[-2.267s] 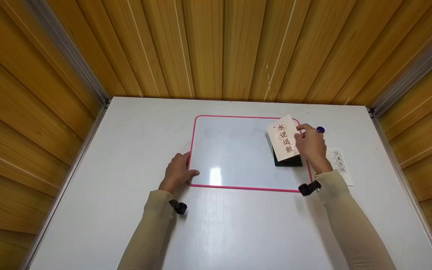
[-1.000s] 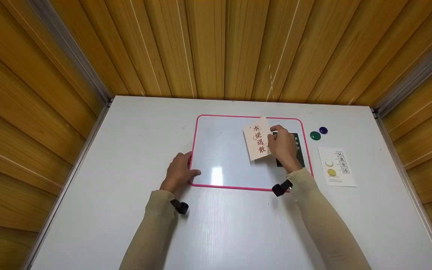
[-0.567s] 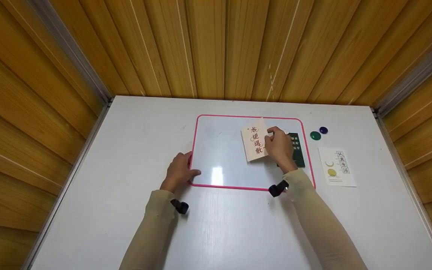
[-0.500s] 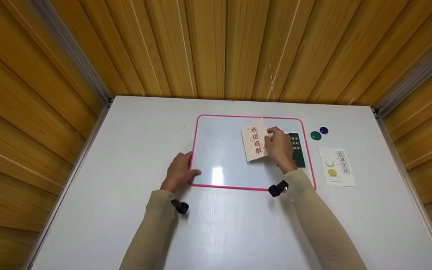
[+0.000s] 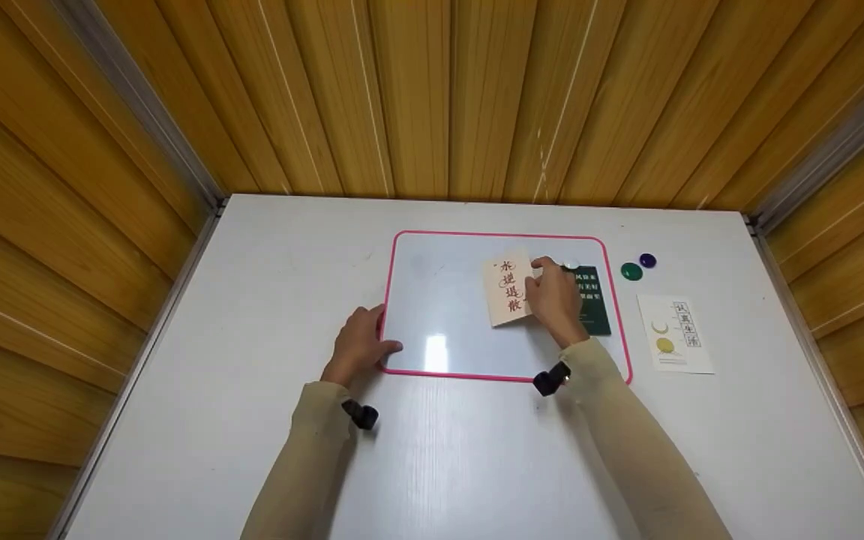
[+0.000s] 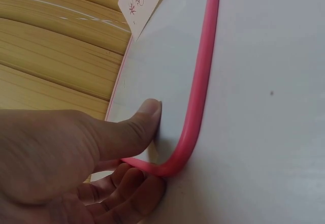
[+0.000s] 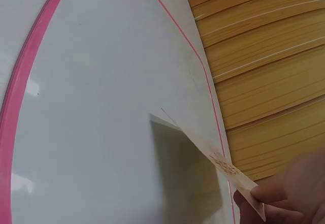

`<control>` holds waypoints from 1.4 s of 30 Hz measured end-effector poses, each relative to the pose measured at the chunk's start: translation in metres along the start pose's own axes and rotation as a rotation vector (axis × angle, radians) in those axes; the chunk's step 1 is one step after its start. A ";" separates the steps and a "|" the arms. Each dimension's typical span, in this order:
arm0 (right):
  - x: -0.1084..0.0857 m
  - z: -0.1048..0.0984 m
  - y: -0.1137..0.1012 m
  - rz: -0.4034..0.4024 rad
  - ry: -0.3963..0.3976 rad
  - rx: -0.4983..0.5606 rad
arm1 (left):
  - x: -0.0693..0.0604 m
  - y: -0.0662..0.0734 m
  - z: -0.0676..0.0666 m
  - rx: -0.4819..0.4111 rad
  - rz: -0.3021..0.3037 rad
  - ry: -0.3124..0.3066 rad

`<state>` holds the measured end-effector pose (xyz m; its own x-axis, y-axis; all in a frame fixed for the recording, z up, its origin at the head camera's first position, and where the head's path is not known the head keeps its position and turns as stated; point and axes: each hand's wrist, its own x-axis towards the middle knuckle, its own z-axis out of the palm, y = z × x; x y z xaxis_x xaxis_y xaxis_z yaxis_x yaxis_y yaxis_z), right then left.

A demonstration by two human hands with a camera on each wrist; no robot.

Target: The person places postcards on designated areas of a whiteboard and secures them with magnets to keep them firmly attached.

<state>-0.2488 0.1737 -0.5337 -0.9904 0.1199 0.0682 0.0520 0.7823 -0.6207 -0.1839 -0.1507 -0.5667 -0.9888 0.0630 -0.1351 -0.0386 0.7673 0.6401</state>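
Note:
A whiteboard (image 5: 439,300) with a pink frame lies on the table. My left hand (image 5: 358,345) grips its left edge near the front corner; the left wrist view shows the thumb on the surface and the fingers (image 6: 133,196) at the rim. My right hand (image 5: 556,300) pinches the right edge of a cream card (image 5: 503,307) with red characters. In the right wrist view the card (image 7: 208,150) is tilted over the board and casts a shadow. A dark green card (image 5: 595,307) lies on the board's right part, partly hidden by the right hand, with a pale round piece (image 5: 571,264) at its top.
Right of the board, a green round piece (image 5: 631,271) and a dark blue one (image 5: 648,260) lie on the table (image 5: 432,457). Nearer the front is a white card (image 5: 673,352) with a yellow drawing. A wood-patterned wall (image 5: 417,97) stands behind the table.
Over the last two seconds my right hand has carried the cream card leftward from above the green card, and recently slightly lower toward the front. My left hand keeps its grip on the board.

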 end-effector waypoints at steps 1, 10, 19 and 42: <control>0.000 0.001 0.000 -0.010 0.002 -0.011 | 0.000 0.000 0.000 0.002 0.003 0.002; -0.003 0.005 0.003 -0.097 0.000 -0.060 | -0.001 -0.001 0.001 -0.002 0.002 0.003; -0.006 0.008 0.003 -0.060 -0.094 -0.100 | 0.000 -0.001 0.001 -0.008 0.014 0.005; -0.015 0.021 -0.005 -0.051 -0.230 -0.189 | 0.002 -0.005 0.002 0.012 0.016 0.006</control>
<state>-0.2368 0.1553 -0.5483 -0.9942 -0.0474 -0.0967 0.0028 0.8865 -0.4628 -0.1854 -0.1526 -0.5716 -0.9901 0.0717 -0.1206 -0.0210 0.7741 0.6327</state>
